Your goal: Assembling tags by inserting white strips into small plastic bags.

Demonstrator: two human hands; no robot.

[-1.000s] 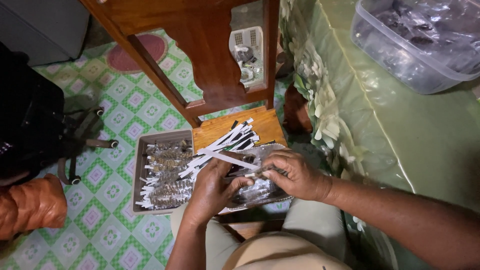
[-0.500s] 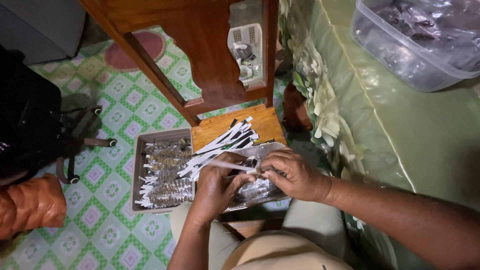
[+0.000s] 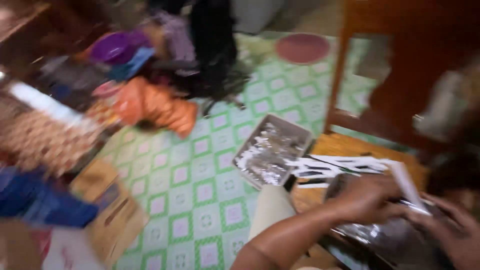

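The view is blurred by motion. My left hand reaches in from the bottom and is closed around a white strip over a clear plastic packet. At the lower right corner, my right hand grips the same packet by its edge. More white strips lie fanned out on a wooden board just left of my hands. A grey tray holding shiny packets and white strips sits on the floor beside the board.
The floor has green and white tiles. An orange bag, dark bags and a purple bowl are piled at the upper left. Cardboard pieces lie at the lower left. A dark wooden furniture frame stands at the right.
The view has swung sharply left and blurred, showing the clutter on the left floor. My hands stay together on the strips and packet, now at the lower right of the view.
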